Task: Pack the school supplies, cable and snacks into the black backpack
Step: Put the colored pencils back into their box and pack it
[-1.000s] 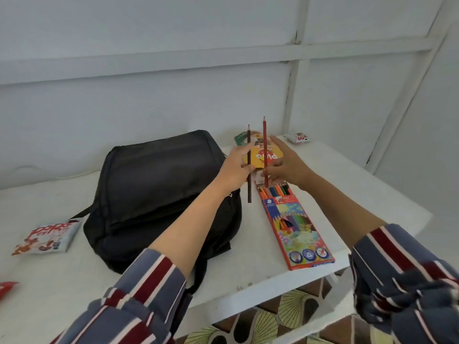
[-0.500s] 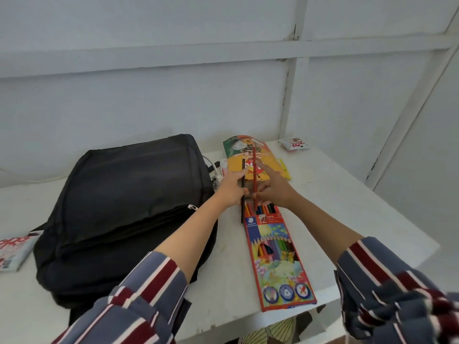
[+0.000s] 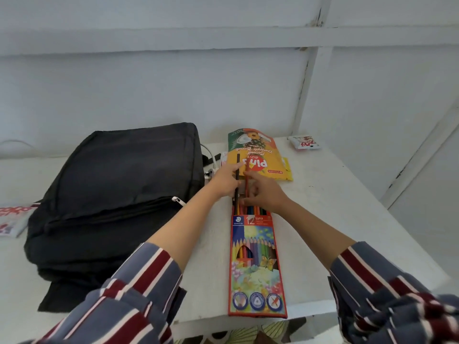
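Observation:
The black backpack (image 3: 119, 194) lies flat and zipped on the white table (image 3: 335, 219). To its right lies a red box of coloured pencils (image 3: 255, 264), its far end open with pencil ends showing. My left hand (image 3: 223, 182) pinches a dark pencil (image 3: 237, 167) whose lower end is in the box mouth. My right hand (image 3: 263, 194) pinches a red pencil (image 3: 247, 175) beside it, also entering the box. A yellow and green biscuit packet (image 3: 258, 155) lies just beyond my hands. A white cable (image 3: 211, 160) shows between backpack and packet.
A small red and white snack packet (image 3: 304, 142) sits at the table's far right, near the wall. Another snack packet (image 3: 12, 219) lies left of the backpack at the frame edge. The table's front edge runs just below the pencil box.
Both hands have lowered the two pencils from upright above the box down into its open end. The view has shifted, moving the backpack and box toward the middle.

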